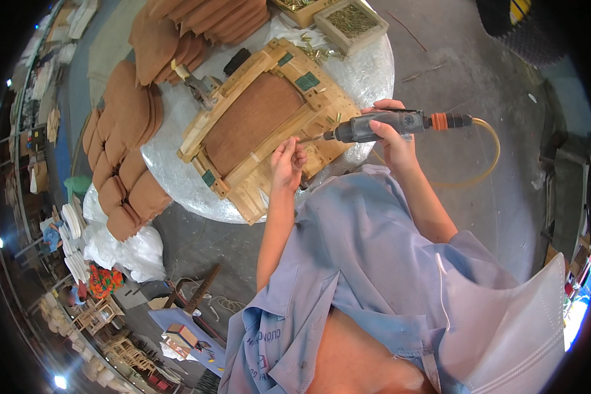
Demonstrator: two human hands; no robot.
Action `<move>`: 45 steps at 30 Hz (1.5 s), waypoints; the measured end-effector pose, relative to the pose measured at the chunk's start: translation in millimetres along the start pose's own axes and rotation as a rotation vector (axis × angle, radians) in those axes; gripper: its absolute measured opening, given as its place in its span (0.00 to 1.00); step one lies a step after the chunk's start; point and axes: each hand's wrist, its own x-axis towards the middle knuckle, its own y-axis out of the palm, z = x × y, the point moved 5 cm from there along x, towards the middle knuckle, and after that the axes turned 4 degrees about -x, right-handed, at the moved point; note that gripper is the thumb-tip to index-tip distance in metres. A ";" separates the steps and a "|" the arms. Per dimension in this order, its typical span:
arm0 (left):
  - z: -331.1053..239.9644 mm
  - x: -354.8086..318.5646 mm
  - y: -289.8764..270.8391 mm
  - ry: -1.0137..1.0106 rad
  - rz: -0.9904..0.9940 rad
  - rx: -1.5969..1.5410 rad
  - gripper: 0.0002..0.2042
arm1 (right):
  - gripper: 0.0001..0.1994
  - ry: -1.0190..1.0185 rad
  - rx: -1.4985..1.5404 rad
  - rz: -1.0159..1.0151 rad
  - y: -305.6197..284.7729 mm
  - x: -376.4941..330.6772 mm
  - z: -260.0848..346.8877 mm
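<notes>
Wooden seat frame [269,125], with a brown padded panel set into it, lies on the round foil-covered surface [177,177]; the right hand [391,134] has its grip closed around a grey pneumatic screwdriver [381,125], bit pointing at the frame's near edge; a yellow air hose [489,154] trails from the tool's rear; the left hand [287,161] has its fingertips pinched together at the bit tip, touching the frame; brown cushions [121,141] are stacked just beside the frame.
</notes>
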 end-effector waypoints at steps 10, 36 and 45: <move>-3.9 -4.5 1.5 -0.077 0.062 0.086 0.09 | 0.26 -0.002 -0.155 0.072 -5.2 9.3 5.4; 7.3 35.8 -10.5 -0.203 -0.134 0.191 0.21 | 0.25 -0.221 -0.254 0.296 41.6 86.6 20.3; -76.7 144.9 43.7 0.586 -0.140 1.735 0.19 | 0.27 -0.402 -0.467 0.112 97.9 143.1 18.3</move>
